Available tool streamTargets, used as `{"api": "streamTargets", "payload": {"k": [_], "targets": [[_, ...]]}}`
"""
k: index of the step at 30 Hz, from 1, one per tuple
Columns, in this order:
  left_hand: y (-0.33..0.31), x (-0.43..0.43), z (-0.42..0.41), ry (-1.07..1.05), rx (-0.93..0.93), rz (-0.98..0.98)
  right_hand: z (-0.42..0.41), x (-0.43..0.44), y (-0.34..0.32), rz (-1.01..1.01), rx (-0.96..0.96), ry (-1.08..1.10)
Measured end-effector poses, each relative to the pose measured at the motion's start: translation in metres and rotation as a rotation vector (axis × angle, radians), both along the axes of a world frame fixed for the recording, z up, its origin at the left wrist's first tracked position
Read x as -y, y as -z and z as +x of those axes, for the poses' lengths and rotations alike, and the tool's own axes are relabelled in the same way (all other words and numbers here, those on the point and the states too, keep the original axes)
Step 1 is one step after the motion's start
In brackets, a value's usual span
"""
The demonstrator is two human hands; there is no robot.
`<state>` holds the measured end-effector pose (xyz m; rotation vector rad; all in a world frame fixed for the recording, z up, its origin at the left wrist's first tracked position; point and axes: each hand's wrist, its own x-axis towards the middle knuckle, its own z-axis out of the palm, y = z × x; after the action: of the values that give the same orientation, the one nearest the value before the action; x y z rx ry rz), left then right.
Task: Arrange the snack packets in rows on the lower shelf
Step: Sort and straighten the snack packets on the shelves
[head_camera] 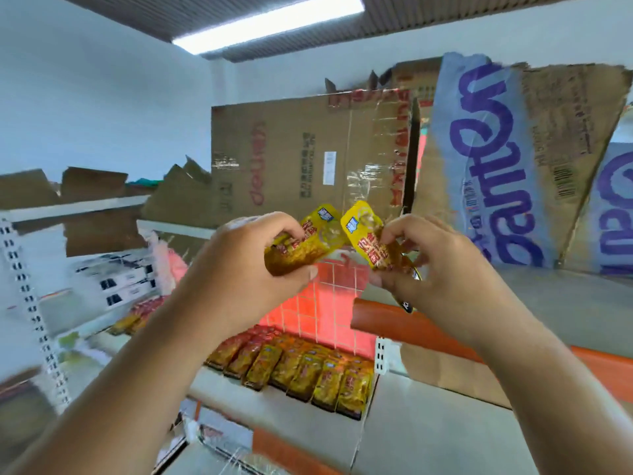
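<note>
Cardboard boxes (308, 156) stand along the upper shelf behind, and an orange shelf edge (373, 315) juts in at the right beside a red grid panel (329, 303). In front of these the left hand (253, 255) pinches 1 yellow snack packet (308, 241) and the right hand (424, 265) pinches a second packet (368, 238) — their upper corners nearly touch. Well below both hands, more packets (301, 368) lie in rows on the lower shelf (291, 419).

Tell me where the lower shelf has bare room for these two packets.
Bare shelf runs in front of the packet rows, up to its front edge. The back, against the red grid panel, is crowded with packets. Right of the white upright, the next bay is bare in front of a cardboard sheet.
</note>
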<state>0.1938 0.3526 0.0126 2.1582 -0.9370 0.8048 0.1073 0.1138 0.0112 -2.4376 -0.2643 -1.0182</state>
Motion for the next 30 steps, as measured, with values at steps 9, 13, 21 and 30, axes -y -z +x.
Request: {"api": "streamTargets", "payload": {"k": [9,13,21,30], "targets": [[0.042,-0.130,0.023,-0.174,-0.084,-0.038,0.070,-0.124,0.049,0.158,-0.023,-0.087],[0.062,-0.146,0.037,-0.192,-0.084,-0.065,0.095,-0.149,0.068,0.241,-0.039,-0.103],[0.095,-0.134,0.089,-0.167,-0.090,-0.110,0.143,-0.151,0.100,0.299,-0.063,-0.088],[0.122,-0.089,0.156,-0.233,-0.007,-0.181,0.206,-0.121,0.127,0.377,-0.126,-0.089]]}}
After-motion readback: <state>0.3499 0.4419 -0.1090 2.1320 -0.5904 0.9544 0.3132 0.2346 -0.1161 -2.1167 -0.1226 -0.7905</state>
